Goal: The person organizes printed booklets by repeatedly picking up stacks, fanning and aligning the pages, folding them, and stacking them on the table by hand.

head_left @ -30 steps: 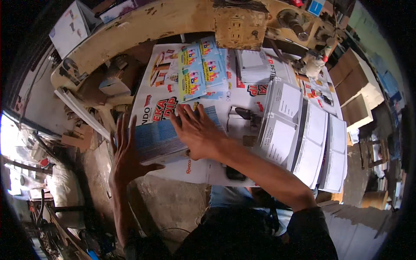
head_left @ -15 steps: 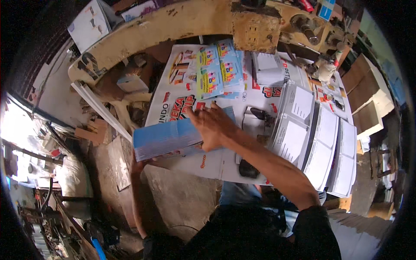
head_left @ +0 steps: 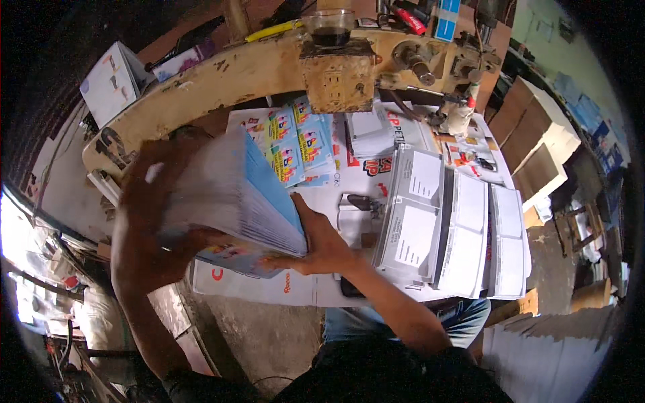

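Tilted up between my two hands is a thick stack of blue-covered booklets, its many page edges fanned toward me. My left hand, smeared by motion, wraps the left end of the stack. At the right end, my right hand grips the lower corner, with the thumb against the blue cover. Part of a colourful printed face shows under the stack. Just beyond lie several colourful yellow-and-blue printed sheets or booklets in overlapping piles. To the right of my right hand stands a pile of white printed forms.
A printed banner sheet covers the table. More white form piles line its right side. A cream metal machine beam spans the back, bearing a glass of dark liquid. Wooden boxes stand at the right.
The stack has gone from lying low at the left to being lifted and tilted upright. My right hand has moved from its top to its right end; my left hand has come up around it.
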{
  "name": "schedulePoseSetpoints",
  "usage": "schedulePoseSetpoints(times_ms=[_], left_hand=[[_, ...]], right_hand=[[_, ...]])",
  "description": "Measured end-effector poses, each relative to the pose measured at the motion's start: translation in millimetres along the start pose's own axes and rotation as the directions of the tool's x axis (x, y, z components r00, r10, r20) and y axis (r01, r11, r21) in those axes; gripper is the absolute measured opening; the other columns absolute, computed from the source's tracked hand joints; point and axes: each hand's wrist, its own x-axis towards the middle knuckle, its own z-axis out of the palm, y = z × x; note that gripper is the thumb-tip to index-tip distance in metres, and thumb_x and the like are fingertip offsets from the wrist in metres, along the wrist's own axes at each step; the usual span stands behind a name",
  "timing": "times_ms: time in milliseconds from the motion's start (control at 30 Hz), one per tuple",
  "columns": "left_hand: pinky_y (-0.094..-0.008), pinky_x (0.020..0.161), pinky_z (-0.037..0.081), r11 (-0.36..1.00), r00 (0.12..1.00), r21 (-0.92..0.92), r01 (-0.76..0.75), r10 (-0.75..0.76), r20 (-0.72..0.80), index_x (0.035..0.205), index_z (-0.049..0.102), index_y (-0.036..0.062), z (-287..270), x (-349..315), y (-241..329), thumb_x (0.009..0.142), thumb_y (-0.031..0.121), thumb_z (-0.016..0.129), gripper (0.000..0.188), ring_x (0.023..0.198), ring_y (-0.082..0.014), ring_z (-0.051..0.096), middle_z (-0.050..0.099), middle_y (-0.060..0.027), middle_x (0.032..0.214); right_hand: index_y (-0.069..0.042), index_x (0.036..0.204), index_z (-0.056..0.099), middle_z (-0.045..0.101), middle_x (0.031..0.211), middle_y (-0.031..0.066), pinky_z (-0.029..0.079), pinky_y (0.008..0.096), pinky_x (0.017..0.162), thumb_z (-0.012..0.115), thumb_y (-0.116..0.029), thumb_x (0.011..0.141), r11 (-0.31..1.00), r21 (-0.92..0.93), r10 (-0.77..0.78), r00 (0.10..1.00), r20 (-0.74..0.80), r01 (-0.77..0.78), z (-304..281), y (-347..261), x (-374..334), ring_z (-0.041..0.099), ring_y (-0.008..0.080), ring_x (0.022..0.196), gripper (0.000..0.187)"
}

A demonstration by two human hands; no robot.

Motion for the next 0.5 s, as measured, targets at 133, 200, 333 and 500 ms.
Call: schedulePoseSetpoints(times_ms=[133, 200, 333, 500], left_hand=[[-0.0457, 0.098, 0.047, 0.982, 0.987, -0.171, 0.082, -0.057, 0.148, 0.139, 0.052, 0.0070, 29.2, -4.6, 8.7, 0.061, 0.021, 0.085, 0.086, 0.119, -0.0382, 0.053, 0.047, -0.0170, 0.133], [-0.0461, 0.097, 0.048, 0.989, 0.985, -0.126, 0.075, -0.054, 0.163, 0.140, 0.051, 0.0073, 26.2, 2.0, 12.3, 0.062, 0.021, 0.085, 0.086, 0.117, -0.0385, 0.054, 0.046, -0.0170, 0.133], [-0.0423, 0.088, 0.053, 0.927, 0.979, -0.313, 0.205, -0.185, 0.090, 0.135, 0.051, 0.0032, 44.6, -34.4, -29.1, 0.066, 0.017, 0.085, 0.078, 0.106, -0.0292, 0.060, 0.053, -0.0164, 0.125], [-0.0345, 0.076, 0.057, 0.174, 0.651, -0.800, 0.574, -0.690, 0.317, 0.117, 0.059, -0.0036, 174.2, -161.4, -52.6, 0.070, 0.014, 0.085, 0.056, 0.091, -0.0208, 0.065, 0.066, -0.0138, 0.105]], right_hand=[[0.002, 0.133, 0.038, 0.065, 0.114, 0.0215, 0.050, 0.0375, 0.092, 0.094, -0.041, 0.061, 0.999, -0.034, -0.039, 0.995, -0.093, 0.036, 1.5, 28.3, -23.2, 0.066, 0.0290, 0.105, 0.100], [0.001, 0.131, 0.038, 0.065, 0.114, 0.0214, 0.050, 0.0380, 0.092, 0.094, -0.042, 0.060, 0.999, -0.041, 0.033, 0.999, -0.008, -0.033, -8.4, 23.2, -22.2, 0.066, 0.0295, 0.105, 0.100], [0.001, 0.131, 0.037, 0.067, 0.113, 0.0216, 0.051, 0.0388, 0.091, 0.094, -0.045, 0.058, 0.994, -0.101, 0.043, 0.999, 0.004, -0.042, -7.5, 38.0, -25.2, 0.067, 0.0316, 0.104, 0.103], [0.001, 0.132, 0.037, 0.067, 0.113, 0.0217, 0.051, 0.0380, 0.091, 0.095, -0.041, 0.057, 0.997, -0.033, 0.068, 0.997, 0.026, -0.067, -5.9, 30.4, -21.4, 0.067, 0.0314, 0.105, 0.104]])
